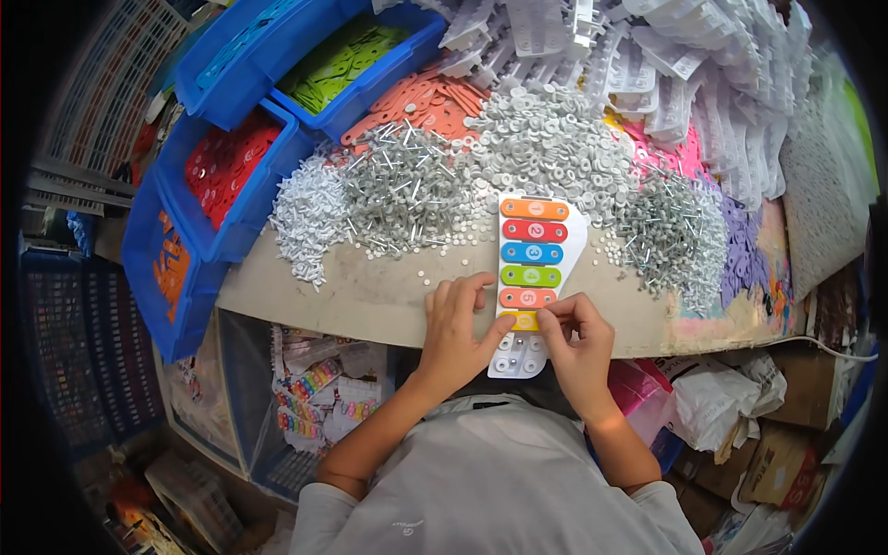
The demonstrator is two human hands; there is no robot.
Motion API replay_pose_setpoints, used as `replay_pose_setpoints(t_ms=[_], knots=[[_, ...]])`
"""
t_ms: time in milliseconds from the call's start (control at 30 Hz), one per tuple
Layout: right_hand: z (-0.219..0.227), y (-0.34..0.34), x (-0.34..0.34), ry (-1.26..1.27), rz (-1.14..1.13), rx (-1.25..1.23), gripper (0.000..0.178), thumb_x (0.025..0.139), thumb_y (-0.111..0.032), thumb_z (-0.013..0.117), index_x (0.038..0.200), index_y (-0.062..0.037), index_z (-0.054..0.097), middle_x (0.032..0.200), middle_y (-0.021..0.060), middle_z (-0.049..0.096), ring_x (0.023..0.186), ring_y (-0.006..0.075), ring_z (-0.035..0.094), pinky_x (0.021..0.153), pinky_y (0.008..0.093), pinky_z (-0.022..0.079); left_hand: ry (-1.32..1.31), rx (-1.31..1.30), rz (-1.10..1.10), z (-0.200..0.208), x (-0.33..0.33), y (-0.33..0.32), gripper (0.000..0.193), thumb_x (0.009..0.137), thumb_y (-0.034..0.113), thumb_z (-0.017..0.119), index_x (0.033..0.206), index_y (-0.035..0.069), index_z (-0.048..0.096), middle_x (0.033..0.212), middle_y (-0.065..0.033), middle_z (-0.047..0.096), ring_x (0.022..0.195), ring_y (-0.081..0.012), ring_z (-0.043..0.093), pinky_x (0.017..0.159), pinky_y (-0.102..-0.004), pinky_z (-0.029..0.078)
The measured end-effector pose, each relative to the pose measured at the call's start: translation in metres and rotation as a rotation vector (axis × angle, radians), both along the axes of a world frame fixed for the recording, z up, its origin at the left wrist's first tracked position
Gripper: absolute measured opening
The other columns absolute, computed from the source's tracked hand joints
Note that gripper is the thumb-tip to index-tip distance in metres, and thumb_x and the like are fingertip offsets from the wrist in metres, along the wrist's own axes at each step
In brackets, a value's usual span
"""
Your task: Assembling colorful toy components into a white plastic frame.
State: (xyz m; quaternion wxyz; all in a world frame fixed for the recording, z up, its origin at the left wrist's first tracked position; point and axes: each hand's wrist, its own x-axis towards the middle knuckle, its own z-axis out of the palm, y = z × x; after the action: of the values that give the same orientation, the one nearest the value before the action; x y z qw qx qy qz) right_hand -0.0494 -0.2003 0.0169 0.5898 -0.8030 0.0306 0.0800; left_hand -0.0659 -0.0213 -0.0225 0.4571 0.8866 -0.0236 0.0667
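Observation:
A white toy xylophone base [575, 242] lies over the table's front edge, wide end to the right. Across it sit orange [534, 210], red [535, 230], blue [531, 252], green [531, 276], coral [527, 297] and yellow [524, 321] key bars. My left hand [460, 324] is beside the base, fingers apart, its thumb tip on the yellow bar's left end. At that bar's right end, my right hand [578, 344] is closed in a pinch; whatever is between its fingertips is hidden. Bare posts [519, 351] show below the yellow bar.
Piles of white pegs [310, 208], metal pins [407, 185], grey washers [555, 139] and more pins [673, 227] spread along the table [370, 291]. Blue bins [268, 199] of coloured bars stand left. White plastic bases [731, 102] heap at the back right. Purple bars [743, 245] lie right.

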Motion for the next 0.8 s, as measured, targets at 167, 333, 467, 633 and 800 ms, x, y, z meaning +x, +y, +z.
replay_pose_setpoints(t_ms=[167, 333, 467, 633, 800], knots=[[-0.010, -0.009, 0.002, -0.317, 0.091, -0.335, 0.015, 0.089, -0.006, 0.075, 0.089, -0.0003, 0.062, 0.079, 0.0111, 0.058, 0.066, 0.0189, 0.062, 0.060, 0.0302, 0.051, 0.026, -0.060, -0.005, 0.000, 0.005, 0.001, 0.056, 0.081, 0.021, 0.081, 0.128, 0.007, 0.056, 0.092, -0.0044, 0.053, 0.091, -0.0234, 0.051, 0.090, -0.0406, 0.036], [-0.010, -0.022, 0.005, 0.017, 0.121, -0.246, 0.020, 0.087, -0.013, 0.078, 0.088, -0.0022, 0.061, 0.075, 0.0090, 0.062, 0.063, 0.0222, 0.060, 0.057, 0.0334, 0.049, 0.096, -0.115, -0.022, -0.002, 0.007, 0.004, 0.058, 0.078, 0.013, 0.083, 0.128, 0.006, 0.056, 0.093, -0.0044, 0.052, 0.091, -0.0220, 0.050, 0.089, -0.0378, 0.039], [-0.007, -0.050, 0.032, -0.435, 0.017, -0.475, 0.015, 0.088, -0.011, 0.076, 0.089, -0.0026, 0.064, 0.078, 0.0114, 0.064, 0.067, 0.0261, 0.062, 0.062, 0.0379, 0.050, 0.069, -0.149, 0.016, -0.010, -0.010, 0.007, 0.058, 0.079, 0.012, 0.082, 0.129, 0.005, 0.055, 0.094, -0.0057, 0.054, 0.090, -0.0230, 0.050, 0.087, -0.0382, 0.040], [0.032, -0.124, 0.150, -0.776, -0.233, -0.899, 0.012, 0.096, -0.006, 0.063, 0.104, 0.0007, 0.068, 0.090, 0.0155, 0.066, 0.087, 0.0305, 0.063, 0.081, 0.0402, 0.048, 0.059, -0.265, 0.044, -0.027, -0.027, 0.019, 0.045, 0.093, 0.012, 0.071, 0.132, 0.002, 0.051, 0.097, -0.0037, 0.054, 0.087, -0.0133, 0.051, 0.083, -0.0284, 0.045], [-0.003, -0.216, 0.250, -0.564, -0.115, -1.027, 0.018, 0.091, -0.013, 0.067, 0.099, 0.0034, 0.069, 0.085, 0.0180, 0.067, 0.078, 0.0355, 0.063, 0.075, 0.0408, 0.051, 0.099, -0.383, 0.110, -0.021, -0.018, 0.008, 0.034, 0.095, 0.013, 0.069, 0.125, 0.001, 0.059, 0.093, -0.0065, 0.059, 0.090, -0.0192, 0.055, 0.081, -0.0320, 0.049]])
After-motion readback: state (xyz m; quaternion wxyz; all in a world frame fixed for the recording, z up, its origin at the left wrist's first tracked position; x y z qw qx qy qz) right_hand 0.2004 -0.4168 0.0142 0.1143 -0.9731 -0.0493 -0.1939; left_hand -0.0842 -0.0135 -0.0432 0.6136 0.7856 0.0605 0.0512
